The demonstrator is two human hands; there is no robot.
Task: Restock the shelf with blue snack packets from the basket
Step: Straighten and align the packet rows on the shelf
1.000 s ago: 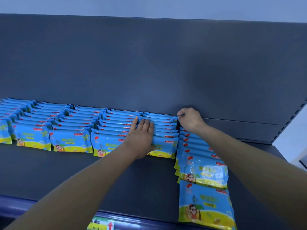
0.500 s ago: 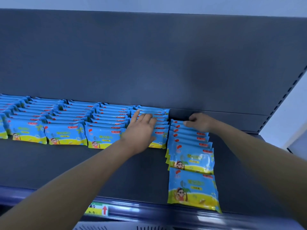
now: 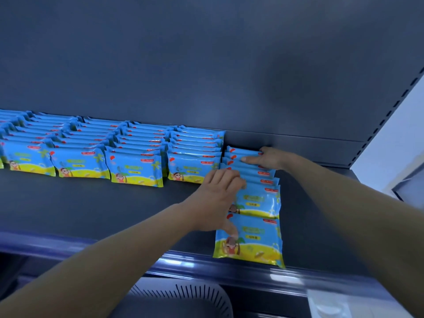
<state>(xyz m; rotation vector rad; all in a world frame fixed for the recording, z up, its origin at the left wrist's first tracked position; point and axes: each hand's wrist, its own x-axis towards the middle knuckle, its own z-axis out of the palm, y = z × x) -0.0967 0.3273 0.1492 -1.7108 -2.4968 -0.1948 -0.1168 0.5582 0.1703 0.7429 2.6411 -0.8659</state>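
Blue snack packets with yellow bottoms stand in several neat rows [image 3: 135,166] along the back of the dark shelf [image 3: 103,210]. A looser row [image 3: 257,198] at the right runs forward, and its front packet [image 3: 252,239] lies near the shelf edge. My left hand [image 3: 218,200] grips this row's left side, thumb on the front packet and fingers over the packets behind. My right hand [image 3: 268,158] holds the rearmost packets, one finger stretched across their top. The grey slotted basket [image 3: 202,297] shows below the shelf; its contents are hidden.
The shelf's dark back panel [image 3: 229,65] rises behind the rows. A shiny blue front rail [image 3: 229,269] edges the shelf. A slotted upright [image 3: 390,111] closes the right end, with bare shelf [image 3: 321,214] to the right of the loose row.
My left hand has left the fourth row and moved right onto the loose row. My right hand stays at that row's rear. The view dropped, bringing the basket into sight.
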